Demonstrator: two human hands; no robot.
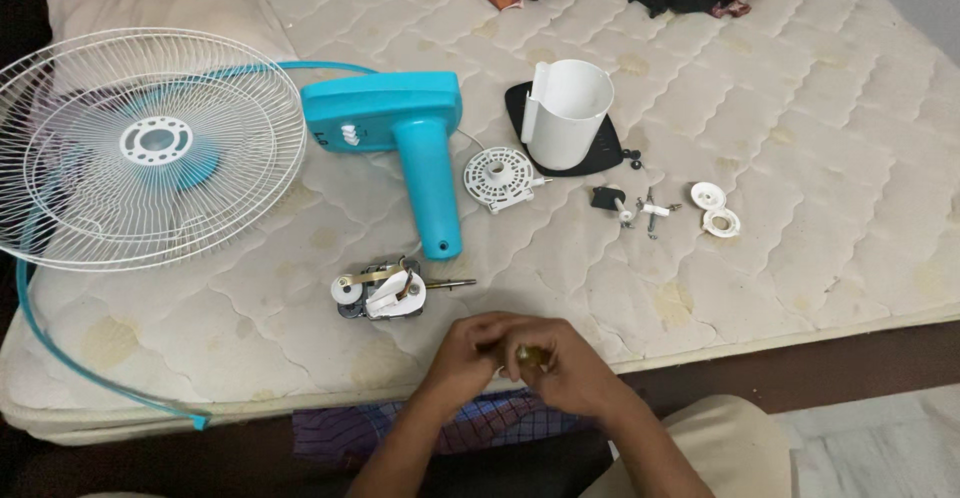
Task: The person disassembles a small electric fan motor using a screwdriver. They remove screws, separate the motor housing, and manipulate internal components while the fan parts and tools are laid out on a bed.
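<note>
1. Left hand [468, 350] and right hand [570, 366]: grips closed together on one small brass part [527, 356], at the mattress [800, 138] edge.
2. One fan motor [385, 290] just beyond.
3. One grille [150, 146], one blue housing [400, 128], two white caps [715, 209].

A bare quilted mattress [800, 138] carries the parts. Just beyond the hands [520, 358] lies a small motor [385, 291]; past it a blue fan housing [400, 128]. Far to their left rests a white fan grille [150, 143]. Beyond and rightward sit a white cylindrical cover [565, 113], a round white disc [497, 178] and two small white caps [714, 208].
</note>
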